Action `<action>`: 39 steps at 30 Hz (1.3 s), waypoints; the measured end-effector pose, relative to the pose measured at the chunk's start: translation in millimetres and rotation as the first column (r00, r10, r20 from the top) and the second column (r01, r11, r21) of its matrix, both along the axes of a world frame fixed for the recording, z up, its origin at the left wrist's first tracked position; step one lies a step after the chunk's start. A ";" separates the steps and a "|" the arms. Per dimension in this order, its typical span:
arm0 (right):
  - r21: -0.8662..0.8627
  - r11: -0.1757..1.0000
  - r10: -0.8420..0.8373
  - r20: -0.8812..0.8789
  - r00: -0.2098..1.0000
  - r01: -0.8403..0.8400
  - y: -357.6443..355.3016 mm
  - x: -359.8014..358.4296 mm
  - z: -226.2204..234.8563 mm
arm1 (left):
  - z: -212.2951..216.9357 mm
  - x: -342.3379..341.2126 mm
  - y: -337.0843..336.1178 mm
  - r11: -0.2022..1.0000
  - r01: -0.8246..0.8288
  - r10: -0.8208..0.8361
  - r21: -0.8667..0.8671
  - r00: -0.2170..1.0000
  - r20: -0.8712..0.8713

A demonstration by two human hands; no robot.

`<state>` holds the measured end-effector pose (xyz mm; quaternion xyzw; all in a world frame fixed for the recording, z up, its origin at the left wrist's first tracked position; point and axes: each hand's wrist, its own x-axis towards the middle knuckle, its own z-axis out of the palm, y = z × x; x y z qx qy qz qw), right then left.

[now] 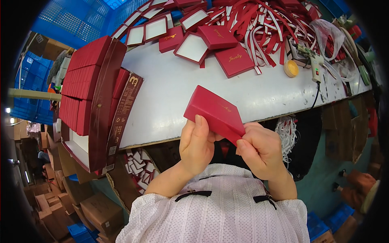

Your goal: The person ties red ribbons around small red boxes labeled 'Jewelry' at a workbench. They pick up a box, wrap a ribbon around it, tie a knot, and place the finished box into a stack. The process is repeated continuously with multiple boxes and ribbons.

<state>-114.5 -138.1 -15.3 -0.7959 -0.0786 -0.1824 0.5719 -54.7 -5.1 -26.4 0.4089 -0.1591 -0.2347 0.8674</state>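
Note:
Both my hands hold one closed red box (pixel 212 109) with a small gold mark on its lid, tilted, just above the near edge of the white table (pixel 170 89). My left hand (pixel 197 146) grips its near left side, thumb on the lid. My right hand (pixel 261 152) pinches its near right corner.
A long dark red carton (pixel 101 101) packed with stacked red boxes lies at the table's left end. Loose red boxes, open white-lined trays (pixel 191 47) and red ribbon strips (pixel 263 28) cover the far side. A glue gun (pixel 315 65) and a small yellow pot (pixel 291 68) sit at right. Cardboard boxes stand below.

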 end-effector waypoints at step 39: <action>-0.487 0.872 -0.028 0.052 0.998 0.050 -34.3 24.6 -9.5 | -14.5 16.3 22.8 0.927 -0.366 0.361 -0.078 0.930 -0.065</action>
